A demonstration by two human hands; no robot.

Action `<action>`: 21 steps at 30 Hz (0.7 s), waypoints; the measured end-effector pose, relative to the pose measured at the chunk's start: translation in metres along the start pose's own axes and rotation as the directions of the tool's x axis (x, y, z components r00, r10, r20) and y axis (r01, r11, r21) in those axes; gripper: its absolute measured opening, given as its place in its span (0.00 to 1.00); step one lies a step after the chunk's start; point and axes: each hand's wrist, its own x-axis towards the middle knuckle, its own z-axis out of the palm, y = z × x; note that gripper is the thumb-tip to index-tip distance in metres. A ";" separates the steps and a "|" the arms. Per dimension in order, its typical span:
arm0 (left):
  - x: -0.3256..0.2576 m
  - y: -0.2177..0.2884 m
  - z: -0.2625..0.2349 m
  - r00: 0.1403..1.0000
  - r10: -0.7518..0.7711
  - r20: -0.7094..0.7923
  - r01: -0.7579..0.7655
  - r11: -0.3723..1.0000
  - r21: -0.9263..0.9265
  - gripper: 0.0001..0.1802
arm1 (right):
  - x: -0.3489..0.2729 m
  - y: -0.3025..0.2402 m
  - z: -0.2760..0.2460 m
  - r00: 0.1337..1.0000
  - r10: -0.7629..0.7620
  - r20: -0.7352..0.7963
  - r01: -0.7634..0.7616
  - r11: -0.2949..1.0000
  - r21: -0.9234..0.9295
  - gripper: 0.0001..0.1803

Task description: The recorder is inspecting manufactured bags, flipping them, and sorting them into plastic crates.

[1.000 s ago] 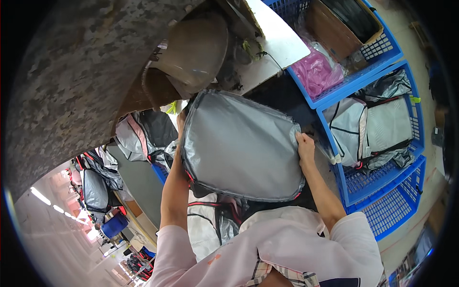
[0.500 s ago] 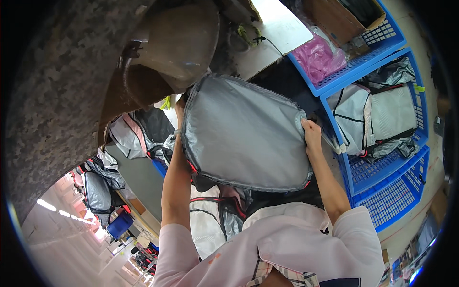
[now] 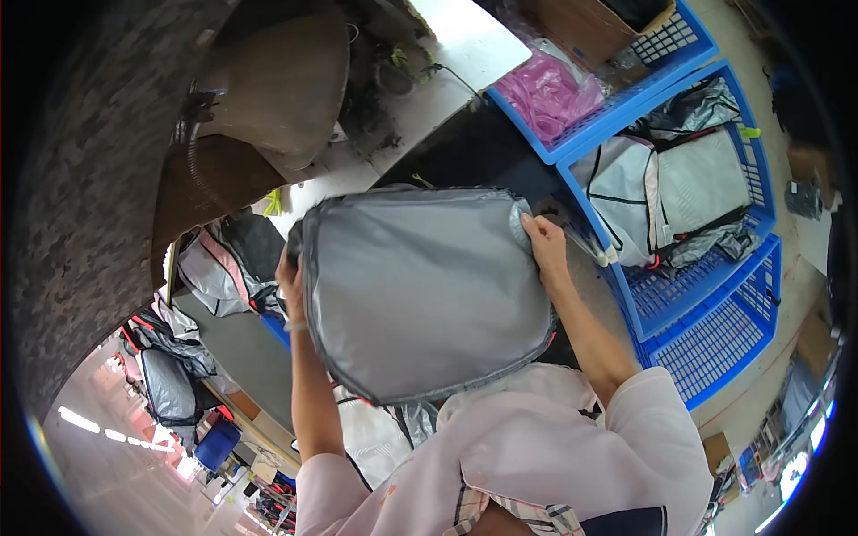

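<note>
cluttered workbench [image 3: 465,54], grey bag panel [image 3: 420,286] held flat — both hands gripping edges

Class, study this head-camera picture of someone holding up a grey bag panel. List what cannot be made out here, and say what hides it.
- Left hand, head view: its fingers are behind the grey bag panel, so the grip is unclear.
- Table surface under the panel: covered by it.
- Blue crate contents: grey pieces overlap, so no count is possible.
- Top crate: cut by the picture's rim.
- Pink bag: its contents cannot be made out through the crumpled plastic.
</note>
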 end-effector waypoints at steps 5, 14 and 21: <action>-0.044 0.128 -0.022 0.969 -0.126 0.213 0.234 0.749 -0.620 0.26 | -0.036 -0.018 -0.008 0.986 -0.149 0.072 0.152 0.987 -0.047 0.20; -0.040 0.222 0.002 0.944 -0.207 0.258 0.116 0.937 0.328 0.16 | -0.048 -0.024 -0.025 0.936 0.058 0.348 -0.208 0.887 0.411 0.13; -0.045 0.207 0.000 0.969 -0.159 0.187 0.107 0.959 0.263 0.14 | -0.036 0.002 -0.012 0.966 0.013 0.257 -0.099 0.941 0.322 0.16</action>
